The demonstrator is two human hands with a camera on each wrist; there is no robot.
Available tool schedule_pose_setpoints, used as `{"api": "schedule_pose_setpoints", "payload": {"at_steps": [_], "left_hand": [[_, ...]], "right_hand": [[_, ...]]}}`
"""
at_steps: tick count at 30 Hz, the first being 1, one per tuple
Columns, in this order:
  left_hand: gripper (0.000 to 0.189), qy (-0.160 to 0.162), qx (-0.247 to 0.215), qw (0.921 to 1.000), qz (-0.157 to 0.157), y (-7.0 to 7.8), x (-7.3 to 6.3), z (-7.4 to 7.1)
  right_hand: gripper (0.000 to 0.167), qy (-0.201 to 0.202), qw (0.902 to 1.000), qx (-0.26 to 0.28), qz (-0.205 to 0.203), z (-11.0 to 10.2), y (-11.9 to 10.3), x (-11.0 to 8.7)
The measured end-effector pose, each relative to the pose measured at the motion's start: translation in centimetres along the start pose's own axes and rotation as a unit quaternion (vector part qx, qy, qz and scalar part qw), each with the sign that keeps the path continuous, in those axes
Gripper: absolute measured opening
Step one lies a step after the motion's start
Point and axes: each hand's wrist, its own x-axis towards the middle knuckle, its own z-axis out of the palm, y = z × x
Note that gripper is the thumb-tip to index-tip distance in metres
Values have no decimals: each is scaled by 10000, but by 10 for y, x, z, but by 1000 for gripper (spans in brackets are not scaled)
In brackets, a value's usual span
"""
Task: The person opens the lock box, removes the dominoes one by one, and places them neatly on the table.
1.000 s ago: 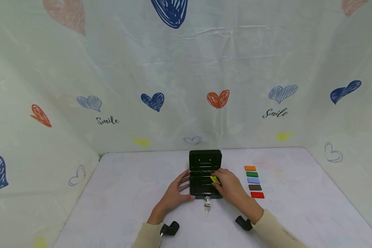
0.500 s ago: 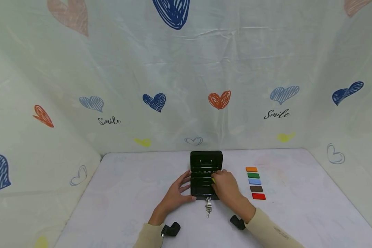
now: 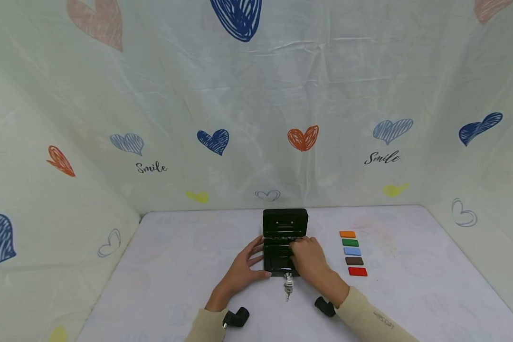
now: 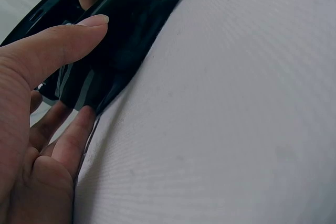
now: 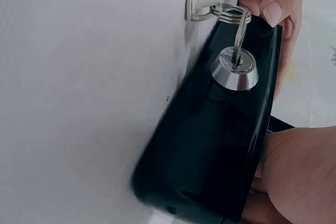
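A black metal cash box point(image 3: 278, 263) stands on the table with its lid point(image 3: 285, 222) raised. Keys point(image 3: 288, 287) hang on a ring from its front lock point(image 5: 234, 67). My left hand point(image 3: 241, 266) grips the box's left side, thumb on the front face and fingers spread along the side wall. My right hand point(image 3: 311, 259) reaches into the right part of the box with bent fingers. Its fingertips are hidden there, and the yellow piece seen earlier in them is out of sight, so I cannot tell whether they still hold it.
Right of the box, a column of flat pieces lies on the white table point(image 3: 188, 247): orange point(image 3: 347, 234), green point(image 3: 350, 242), light blue point(image 3: 352, 251), dark brown point(image 3: 354, 261) and red point(image 3: 357, 271). A heart-printed curtain point(image 3: 256, 104) hangs behind.
My right hand has moved slightly left and deeper into the box, and the yellow piece in its fingers has gone out of sight. My left hand keeps its hold on the box.
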Motion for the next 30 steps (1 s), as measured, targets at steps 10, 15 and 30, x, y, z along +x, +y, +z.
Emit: {"api": "schedule_pose_setpoints", "payload": {"at_steps": [10, 15, 30], "left_hand": [[101, -32, 54, 10000, 45, 1, 0, 0], [101, -6, 94, 10000, -28, -1, 0, 0], [101, 4, 106, 9999, 35, 0, 1, 0]], "right_hand": [[20, -227, 9907, 1326, -183, -1, -1, 2], [22, -185, 9888, 1449, -316, 2, 1, 1], [21, -318, 9942, 1010, -190, 5, 4, 8]]}}
